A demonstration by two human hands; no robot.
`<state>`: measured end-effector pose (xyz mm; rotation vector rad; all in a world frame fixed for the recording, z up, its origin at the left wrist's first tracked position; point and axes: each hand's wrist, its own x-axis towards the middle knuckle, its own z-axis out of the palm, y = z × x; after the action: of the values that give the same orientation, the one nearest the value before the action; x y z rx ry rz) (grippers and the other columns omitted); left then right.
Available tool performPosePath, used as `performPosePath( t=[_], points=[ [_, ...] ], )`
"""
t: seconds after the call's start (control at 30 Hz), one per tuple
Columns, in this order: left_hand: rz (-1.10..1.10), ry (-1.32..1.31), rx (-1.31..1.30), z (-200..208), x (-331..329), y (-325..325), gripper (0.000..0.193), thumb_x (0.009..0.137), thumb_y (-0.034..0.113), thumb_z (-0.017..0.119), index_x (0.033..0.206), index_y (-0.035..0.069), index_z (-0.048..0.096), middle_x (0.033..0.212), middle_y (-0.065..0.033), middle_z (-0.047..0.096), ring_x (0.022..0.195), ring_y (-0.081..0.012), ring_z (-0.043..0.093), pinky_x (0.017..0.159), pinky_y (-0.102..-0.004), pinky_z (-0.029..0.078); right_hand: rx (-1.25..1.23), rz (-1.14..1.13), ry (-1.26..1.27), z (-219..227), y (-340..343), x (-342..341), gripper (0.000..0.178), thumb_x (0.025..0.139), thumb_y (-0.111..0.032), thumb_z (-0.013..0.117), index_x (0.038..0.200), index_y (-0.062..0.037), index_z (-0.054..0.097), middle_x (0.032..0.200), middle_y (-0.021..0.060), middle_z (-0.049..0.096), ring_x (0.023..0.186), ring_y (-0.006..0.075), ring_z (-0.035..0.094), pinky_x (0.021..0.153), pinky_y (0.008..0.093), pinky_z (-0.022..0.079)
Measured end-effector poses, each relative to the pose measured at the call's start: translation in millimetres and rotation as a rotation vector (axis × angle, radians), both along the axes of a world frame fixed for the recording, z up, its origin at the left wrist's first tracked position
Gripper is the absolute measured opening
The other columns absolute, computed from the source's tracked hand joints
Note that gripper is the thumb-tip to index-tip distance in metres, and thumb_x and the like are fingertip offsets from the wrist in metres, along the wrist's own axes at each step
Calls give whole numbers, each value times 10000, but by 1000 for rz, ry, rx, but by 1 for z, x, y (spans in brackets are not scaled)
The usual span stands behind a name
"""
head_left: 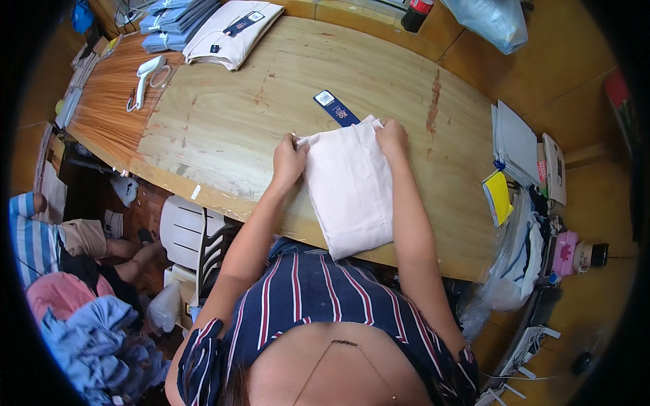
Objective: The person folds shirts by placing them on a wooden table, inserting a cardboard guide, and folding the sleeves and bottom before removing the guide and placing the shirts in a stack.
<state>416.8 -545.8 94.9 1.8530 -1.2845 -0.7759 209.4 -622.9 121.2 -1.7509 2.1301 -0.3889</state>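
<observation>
A pale pink folded garment (349,186) lies in front of me at the table's near edge, its lower end reaching toward my body. My left hand (290,161) grips its far left corner, fingers closed on the cloth. At the far right corner, my right hand (391,137) pinches the fabric the same way. A dark blue hang tag (336,108) with a white label sticks out beyond the garment's far edge and rests on the wood. Part of the fingertips on both hands is hidden by the cloth.
At the back left are a stack of pale folded garments (233,30), blue folded shirts (177,20) and a white handheld scanner (145,76). Papers (518,142) and a yellow booklet (497,196) stand along the right side. A white chair (184,227) and a seated person are at the left.
</observation>
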Motion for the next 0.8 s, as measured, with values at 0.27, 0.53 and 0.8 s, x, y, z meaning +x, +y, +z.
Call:
performPosePath(
  t=[0.27,0.53,0.8],
  points=[
    [-72,-537,-72,7,-4,6,261,687,158,618,796,-50,505,817,-204,546,759,-356,534,679,-395,441,-54,82,45,-9,-12,-8,257,679,-180,641,880,-25,600,939,205,573,904,318,552,767,371,442],
    [-118,-280,-49,17,-10,-4,213,683,132,590,822,0,497,744,-180,572,690,-314,562,642,-372,447,152,146,-8,2,-14,-28,359,638,-214,695,880,30,591,951,215,569,898,348,551,775,357,438],
    [-382,209,-586,203,-12,-14,338,691,-64,546,1008,43,500,881,-25,515,798,-104,508,700,-234,442,-691,315,-651,164,35,-86,196,700,-77,623,873,-3,569,761,142,610,678,221,601,611,266,451]
  ],
)
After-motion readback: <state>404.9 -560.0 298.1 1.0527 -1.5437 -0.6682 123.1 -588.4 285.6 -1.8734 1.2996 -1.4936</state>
